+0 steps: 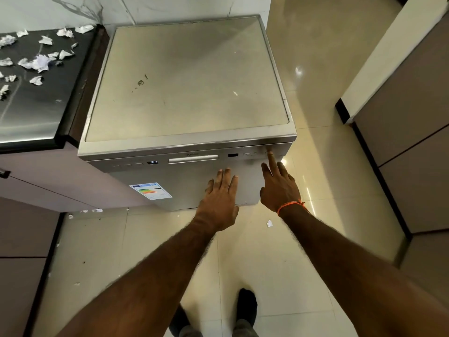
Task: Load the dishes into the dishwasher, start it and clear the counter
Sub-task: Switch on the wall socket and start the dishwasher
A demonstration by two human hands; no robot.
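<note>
Steel dishwasher (187, 93), boxy, scuffed top.

Both forearms are bare to the lower edge of the view, with no sleeves showing, and fine hair runs along them. The left hand (218, 203) wears no ring or band. Next to the right hand (279, 188), a thin orange thread bracelet (290, 205) circles the wrist, its knotted ends sticking out at the outer side. Below, two dark shoes (246, 304) show above grey trouser cuffs (244, 329).
</note>
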